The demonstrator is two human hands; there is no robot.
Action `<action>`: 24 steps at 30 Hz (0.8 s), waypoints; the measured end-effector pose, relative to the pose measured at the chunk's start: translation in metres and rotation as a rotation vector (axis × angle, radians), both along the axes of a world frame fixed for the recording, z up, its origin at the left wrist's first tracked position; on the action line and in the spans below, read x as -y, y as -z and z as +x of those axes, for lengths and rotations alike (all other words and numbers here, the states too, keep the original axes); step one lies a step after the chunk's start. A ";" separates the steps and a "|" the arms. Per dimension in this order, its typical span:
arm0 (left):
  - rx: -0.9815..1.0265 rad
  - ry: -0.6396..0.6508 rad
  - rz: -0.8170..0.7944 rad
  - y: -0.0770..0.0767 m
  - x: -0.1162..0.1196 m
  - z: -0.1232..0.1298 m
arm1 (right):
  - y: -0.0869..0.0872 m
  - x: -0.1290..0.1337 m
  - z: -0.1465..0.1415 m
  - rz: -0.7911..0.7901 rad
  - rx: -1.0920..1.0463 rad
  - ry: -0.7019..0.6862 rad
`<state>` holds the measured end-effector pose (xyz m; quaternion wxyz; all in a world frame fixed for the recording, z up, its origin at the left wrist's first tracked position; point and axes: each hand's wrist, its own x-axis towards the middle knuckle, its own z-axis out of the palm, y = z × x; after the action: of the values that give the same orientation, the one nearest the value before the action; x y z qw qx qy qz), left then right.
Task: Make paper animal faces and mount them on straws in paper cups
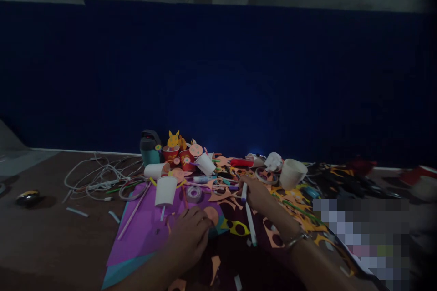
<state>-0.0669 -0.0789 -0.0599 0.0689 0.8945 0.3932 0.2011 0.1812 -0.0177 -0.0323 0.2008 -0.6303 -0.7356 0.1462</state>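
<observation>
My left hand [190, 233] is low over the front of the purple paper sheet [146, 225]. Its fingers are curled together, with an orange paper circle [212, 214] showing at the fingertips. Further right and farther out, my right hand [255, 194] has its fingers closed on a white marker with a dark blue end [244, 192]. Just below that hand lies another white marker with a green end [251, 225]. A yellow paper scrap with cut-out holes [235, 227] lies between my hands. An upside-down white paper cup [165, 191] with a stick below it stands left of them.
Beyond the hands are red paper cups [186, 160], a teal bottle [150, 148], a tape roll [194, 193] and a cream cup [292, 173]. White cables [102, 177] tangle at left. Orange scraps [307, 209] cover the right side. A dark blue panel [218, 77] stands behind.
</observation>
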 end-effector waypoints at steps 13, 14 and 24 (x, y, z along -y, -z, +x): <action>-0.028 0.097 0.037 0.008 0.000 0.001 | 0.016 0.006 -0.024 0.049 -0.225 -0.338; -0.027 0.104 0.047 0.008 0.000 0.001 | 0.016 0.005 -0.025 0.059 -0.242 -0.332; -0.015 0.106 0.045 0.008 0.000 0.001 | 0.016 -0.001 -0.022 0.049 -0.447 -0.219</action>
<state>-0.0657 -0.0788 -0.0679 0.0565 0.9169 0.3411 0.1995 0.1590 -0.0165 -0.0488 0.3567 -0.4938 -0.7401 0.2849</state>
